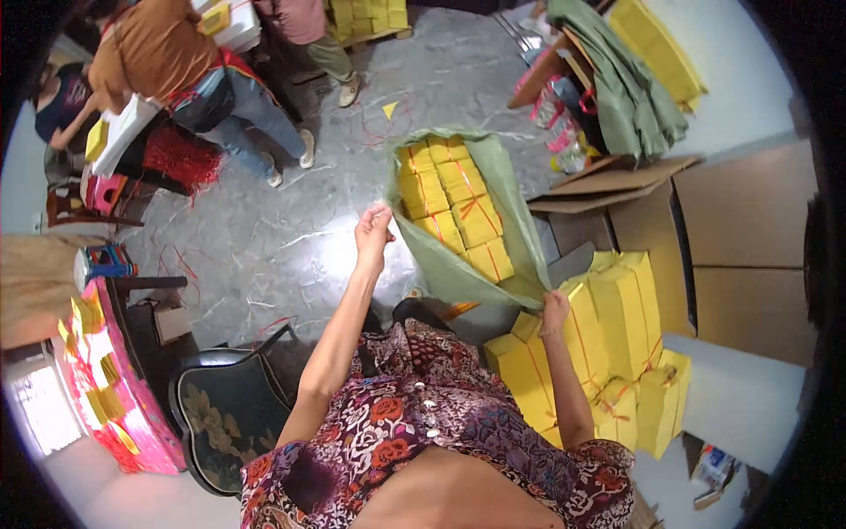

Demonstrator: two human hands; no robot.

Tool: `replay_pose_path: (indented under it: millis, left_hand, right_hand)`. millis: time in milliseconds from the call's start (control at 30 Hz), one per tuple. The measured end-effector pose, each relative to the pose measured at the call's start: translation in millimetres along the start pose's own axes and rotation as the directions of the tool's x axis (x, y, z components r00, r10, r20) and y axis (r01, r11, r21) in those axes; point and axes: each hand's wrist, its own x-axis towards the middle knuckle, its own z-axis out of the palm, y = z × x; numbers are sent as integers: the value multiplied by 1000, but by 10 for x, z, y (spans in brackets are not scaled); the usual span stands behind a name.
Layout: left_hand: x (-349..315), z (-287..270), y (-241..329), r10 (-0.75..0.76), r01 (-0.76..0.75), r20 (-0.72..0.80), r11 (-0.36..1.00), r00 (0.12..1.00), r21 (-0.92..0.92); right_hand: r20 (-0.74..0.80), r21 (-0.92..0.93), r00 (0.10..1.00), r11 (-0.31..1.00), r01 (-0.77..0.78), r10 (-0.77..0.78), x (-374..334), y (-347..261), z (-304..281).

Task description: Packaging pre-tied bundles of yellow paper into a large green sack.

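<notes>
A large green sack [527, 238] stands on the floor in front of me with its mouth spread wide. Inside it lie several bundles of yellow paper [476, 219], stacked in two rows and tied with red string. My left hand [374, 229] pinches the sack's rim on its left side. At the near right corner my right hand [554, 313] is closed on the same rim, pulling the edge taut. Just beside and below my right hand, more tied yellow paper bundles [617, 309] are piled up.
Flattened cardboard [617, 185] leans at the right, below a draped green sheet [621, 84]. A dark chair [225, 410] and a pink-covered table [110, 379] stand at the left. Two people work at the upper left; part of another shows. Red string scraps [181, 260] lie on the grey floor.
</notes>
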Motion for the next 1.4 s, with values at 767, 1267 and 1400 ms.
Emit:
replay_pose_path:
  millis: [767, 1267, 1400]
  left_hand:
    - [-1387, -3948, 280, -10, -60, -727, 996, 686, -70]
    - [-559, -4525, 958, -216, -101, -732, 926, 646, -363]
    - [-441, -4743, 1387, -173, -239, -724, 871, 668, -429]
  right_hand:
    - [634, -772, 747, -112, 626, -200, -654, -1875, 4321]
    - [550, -802, 714, -37, 596, -433, -742, -2695, 4334]
    - [719, -583, 525, 16, 813, -455, -1191, -2661, 4578]
